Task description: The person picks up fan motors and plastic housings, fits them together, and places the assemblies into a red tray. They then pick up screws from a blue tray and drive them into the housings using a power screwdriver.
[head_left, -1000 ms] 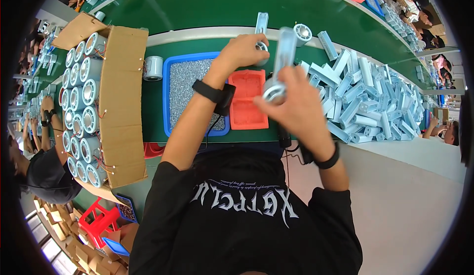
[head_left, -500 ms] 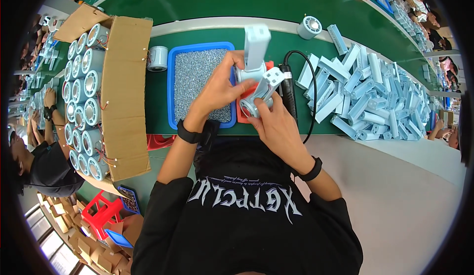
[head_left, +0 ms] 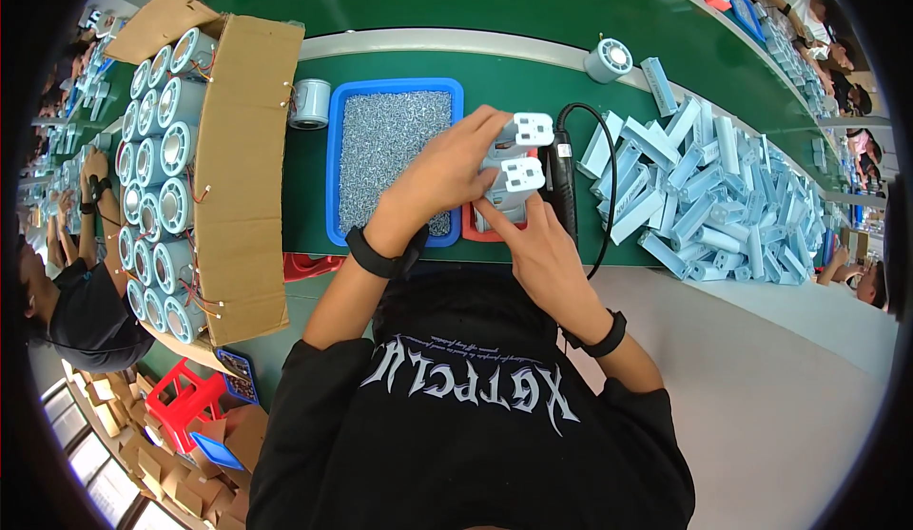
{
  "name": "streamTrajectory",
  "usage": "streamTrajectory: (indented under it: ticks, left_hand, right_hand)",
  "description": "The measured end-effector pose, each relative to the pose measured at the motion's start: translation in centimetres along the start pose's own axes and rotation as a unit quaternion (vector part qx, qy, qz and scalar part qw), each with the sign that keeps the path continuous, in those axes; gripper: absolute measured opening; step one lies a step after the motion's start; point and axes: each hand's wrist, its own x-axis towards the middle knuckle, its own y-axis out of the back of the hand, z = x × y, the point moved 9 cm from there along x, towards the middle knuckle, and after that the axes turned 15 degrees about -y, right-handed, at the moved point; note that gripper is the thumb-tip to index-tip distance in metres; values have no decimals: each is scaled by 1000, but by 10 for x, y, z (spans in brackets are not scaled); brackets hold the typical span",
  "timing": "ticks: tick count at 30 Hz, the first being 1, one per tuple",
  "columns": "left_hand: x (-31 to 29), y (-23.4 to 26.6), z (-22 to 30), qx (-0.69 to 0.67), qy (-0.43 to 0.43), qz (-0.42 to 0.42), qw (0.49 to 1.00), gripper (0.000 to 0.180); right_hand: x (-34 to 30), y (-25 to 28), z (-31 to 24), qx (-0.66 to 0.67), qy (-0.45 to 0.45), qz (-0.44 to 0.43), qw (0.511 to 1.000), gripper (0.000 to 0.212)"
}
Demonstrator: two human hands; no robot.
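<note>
Two light-blue plastic motor housings with handles stand side by side in a red fixture [head_left: 473,225], their square, holed handle ends facing up. My left hand [head_left: 445,176] curls around the far housing [head_left: 533,129], with its thumb reaching toward the near one. From the near side, my right hand [head_left: 549,252] grips the near housing [head_left: 521,176], fingers wrapped against its lower part. My hands hide most of the lower bodies and the fixture. A black electric screwdriver [head_left: 564,183] with a cable lies just right of the housings.
Left of my hands is a blue tray [head_left: 335,164] of small screws. Further left, a cardboard box [head_left: 249,188] holds several round motors, with one motor [head_left: 310,104] beside it. Another motor [head_left: 609,60] stands at the back. A heap of light-blue handles [head_left: 709,183] covers the right side.
The near housing has gone from tilted in my right hand to upright beside the far one. The far handle has swung nearer and to the right. The view has shifted slightly.
</note>
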Motion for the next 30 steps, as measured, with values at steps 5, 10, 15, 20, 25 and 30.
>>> streamTrajectory:
  ticks: [5,10,15,20,25,30]
  left_hand:
    - [4,2,-2,-52,6,-4,999,52]
    - [2,3,-8,-48,-2,-10,999,48]
    - [-2,8,-9,-71,-16,20,997,52]
    - [-6,5,-16,-81,-52,37,995,51]
    - [-36,31,-10,-21,18,39,999,43]
    - [-82,38,-18,83,96,63,990,33]
  right_hand:
    - [-7,-14,8,32,17,6,999,63]
    - [-5,-15,9,9,70,-20,997,61]
    - [-26,102,-32,-31,77,-275,958,51]
    - [-92,233,-113,265,523,-168,793,42]
    - [-105,235,-139,327,609,-177,700,35]
    - [-107,233,-137,361,639,-185,654,28]
